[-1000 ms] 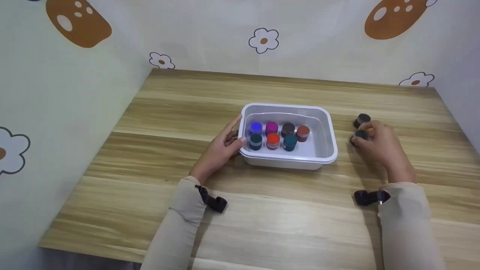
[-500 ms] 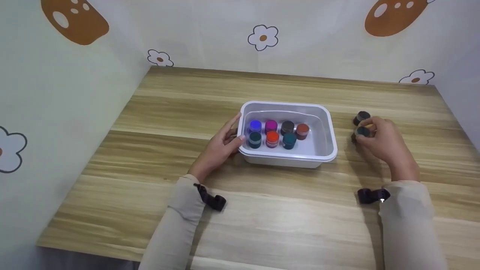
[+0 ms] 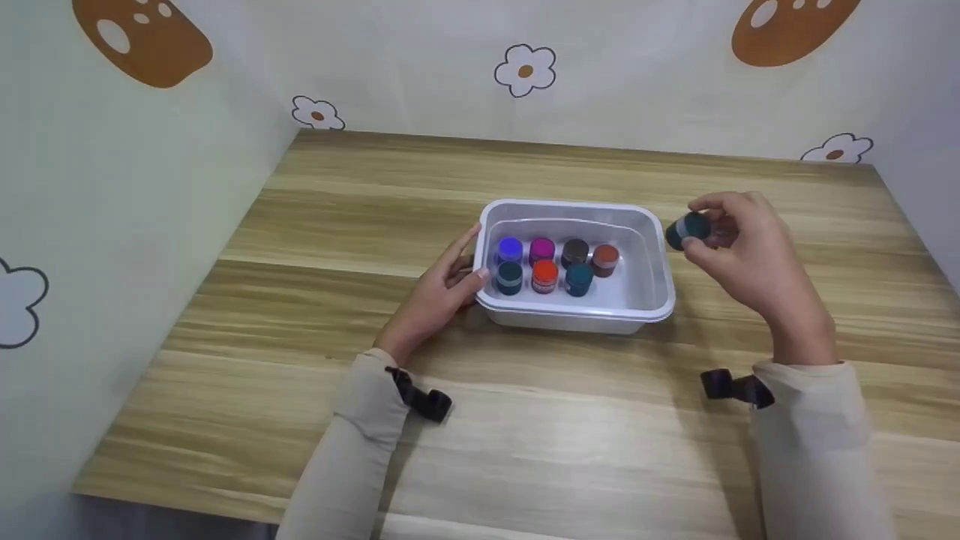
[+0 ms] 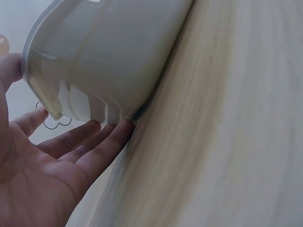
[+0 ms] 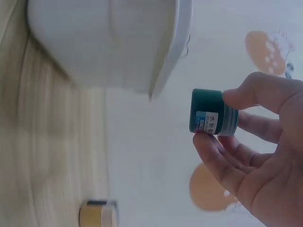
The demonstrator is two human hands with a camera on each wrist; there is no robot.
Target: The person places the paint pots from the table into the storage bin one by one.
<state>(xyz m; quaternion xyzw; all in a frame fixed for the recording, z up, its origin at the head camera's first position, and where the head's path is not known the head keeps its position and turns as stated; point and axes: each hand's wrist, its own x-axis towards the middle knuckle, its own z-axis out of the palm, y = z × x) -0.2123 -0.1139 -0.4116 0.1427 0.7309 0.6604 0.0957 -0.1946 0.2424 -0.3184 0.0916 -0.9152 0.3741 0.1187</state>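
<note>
My right hand (image 3: pixel 757 255) holds a dark green paint jar (image 5: pixel 207 112) tilted in the air, just off the right rim of the white plastic tub (image 3: pixel 574 324). In the right wrist view, thumb and fingers pinch the jar by its lid end, and a printed label shows. My left hand (image 3: pixel 435 300) rests against the tub's left side: the thumb is at the rim, and fairly straight fingers (image 4: pixel 106 151) touch the outer wall. Inside the tub stand several paint jars, among them a blue one (image 3: pixel 511 250), a magenta one (image 3: pixel 541 250), an orange-red one (image 3: pixel 544 276) and a brown one (image 3: pixel 605 259).
A yellowish jar (image 5: pixel 94 215) stands on the wooden table (image 3: pixel 300 315) in the right wrist view; in the head view my right hand hides that area. The tub's right end is bare floor. A patterned wall (image 3: pixel 420 75) borders the table's back.
My right hand has lifted the green jar from the table and brought it up and leftward toward the tub. The left hand and the tub have stayed in place.
</note>
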